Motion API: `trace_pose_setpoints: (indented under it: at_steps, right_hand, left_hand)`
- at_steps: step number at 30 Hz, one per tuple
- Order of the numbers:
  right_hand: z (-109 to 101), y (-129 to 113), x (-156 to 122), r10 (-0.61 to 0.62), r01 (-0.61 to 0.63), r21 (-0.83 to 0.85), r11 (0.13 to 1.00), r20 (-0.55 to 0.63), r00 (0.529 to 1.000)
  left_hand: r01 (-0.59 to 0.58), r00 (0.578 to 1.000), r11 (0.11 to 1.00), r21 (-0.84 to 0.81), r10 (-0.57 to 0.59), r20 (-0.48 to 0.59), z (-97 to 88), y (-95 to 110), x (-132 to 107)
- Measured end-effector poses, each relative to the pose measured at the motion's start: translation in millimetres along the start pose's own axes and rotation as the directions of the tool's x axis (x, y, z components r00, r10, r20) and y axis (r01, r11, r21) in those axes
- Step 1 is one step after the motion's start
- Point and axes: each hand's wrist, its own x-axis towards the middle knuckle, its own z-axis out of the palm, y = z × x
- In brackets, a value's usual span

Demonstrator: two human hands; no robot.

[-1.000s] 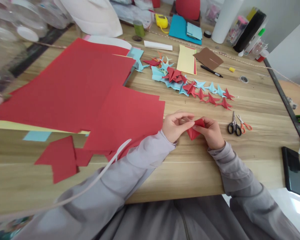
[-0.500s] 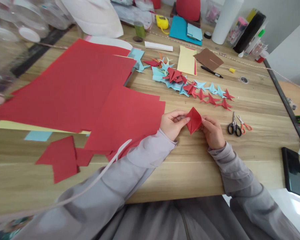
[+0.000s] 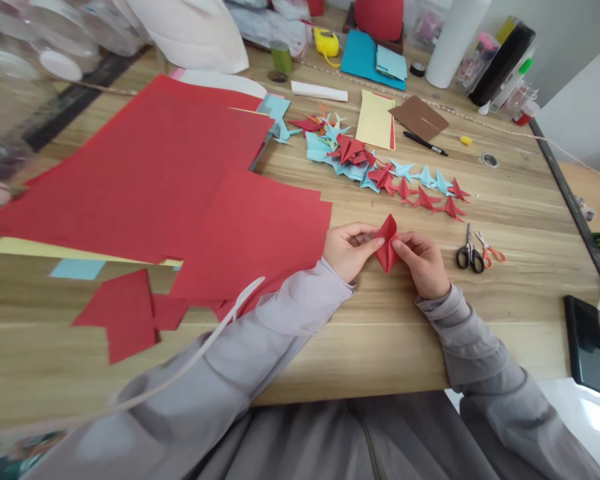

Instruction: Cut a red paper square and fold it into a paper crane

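Note:
A small folded red paper piece (image 3: pixel 387 241), diamond-shaped, stands on the wooden table (image 3: pixel 505 293) between my two hands. My left hand (image 3: pixel 347 250) pinches its left side with thumb and fingers. Pressing on its right side with closed fingers is my right hand (image 3: pixel 423 263). Both wear grey sleeves. Just beyond lies a row of finished red and light-blue folded paper figures (image 3: pixel 410 183).
Large red paper sheets (image 3: pixel 180 180) cover the table's left half, with red offcuts (image 3: pixel 125 317) near the front edge. Two pairs of scissors (image 3: pixel 473 252) lie right of my hands. A black phone (image 3: pixel 586 343) sits at the right front edge. Paper, a pen and containers crowd the back.
The red paper piece was turned up from low under my fingers to a diamond, and my right hand has now closed in on its right side, narrowing it.

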Motion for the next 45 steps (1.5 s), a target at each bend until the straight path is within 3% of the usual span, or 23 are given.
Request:
trace_pose_setpoints:
  at_steps: [15,25,38,45]
  right_hand:
    - [2,-2,-2,0.022,-0.021,0.035,0.999,-0.019,1.000]
    - [1,-1,-4,-0.014,0.019,-0.097,0.995,0.053,0.999]
    - [3,-5,-5,0.034,-0.027,-0.096,0.995,0.064,0.997]
    - [3,-5,-4,0.014,-0.009,-0.119,0.993,0.036,0.999]
  left_hand:
    - [-0.022,0.997,0.998,0.065,0.017,0.072,1.6,1,-2]
    - [-0.002,0.983,0.996,0.084,-0.013,0.183,0.4,0,-2]
    - [0.052,0.998,0.997,-0.055,-0.050,0.027,-1.1,-6,2]
    - [0.123,0.992,0.980,-0.158,-0.117,0.046,-2.9,-9,5]
